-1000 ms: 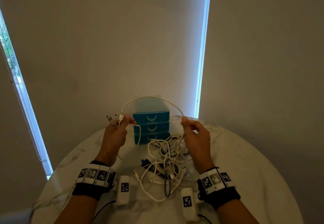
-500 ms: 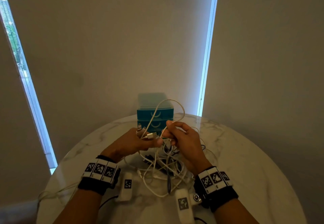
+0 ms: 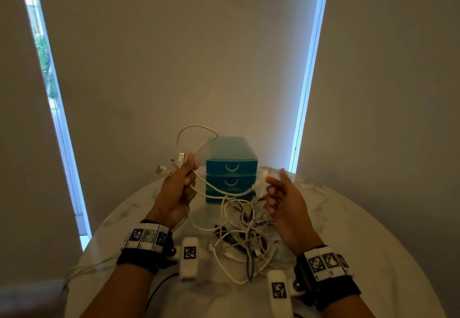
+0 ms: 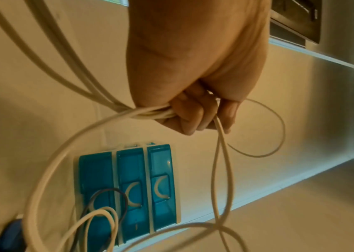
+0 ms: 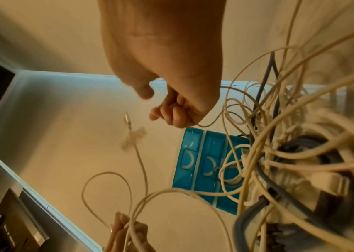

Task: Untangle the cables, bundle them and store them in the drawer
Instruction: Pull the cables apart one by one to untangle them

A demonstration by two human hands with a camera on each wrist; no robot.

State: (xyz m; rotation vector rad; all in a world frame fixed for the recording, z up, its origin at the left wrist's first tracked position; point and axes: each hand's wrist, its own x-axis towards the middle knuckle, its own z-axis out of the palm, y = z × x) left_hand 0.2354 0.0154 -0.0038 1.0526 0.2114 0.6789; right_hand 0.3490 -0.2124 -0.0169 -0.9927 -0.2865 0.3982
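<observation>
My left hand (image 3: 183, 180) is raised left of the teal three-drawer unit (image 3: 231, 168) and grips several white cables (image 4: 156, 114), their USB plugs (image 3: 181, 158) sticking up above the fist. A loop (image 3: 196, 131) arches over it. One cable sags across to a white plug end (image 3: 265, 174) just off my right hand (image 3: 273, 188). That hand's fingers (image 5: 171, 114) are loosely curled with the thumb apart, and nothing is pinched between them. The tangled heap of white and dark cables (image 3: 244, 238) lies on the marble table (image 3: 348, 230) between my wrists. All three drawers are closed.
The drawer unit stands at the table's far edge against the wall. A white cable (image 3: 82, 270) trails off the table's left rim. Bright window strips (image 3: 305, 93) flank the wall. Bare marble shows to the right of the heap.
My hands, together over the heap half a second ago, have drawn apart. The left went up and left with its cables; the right moved right and the plug end is off its fingers.
</observation>
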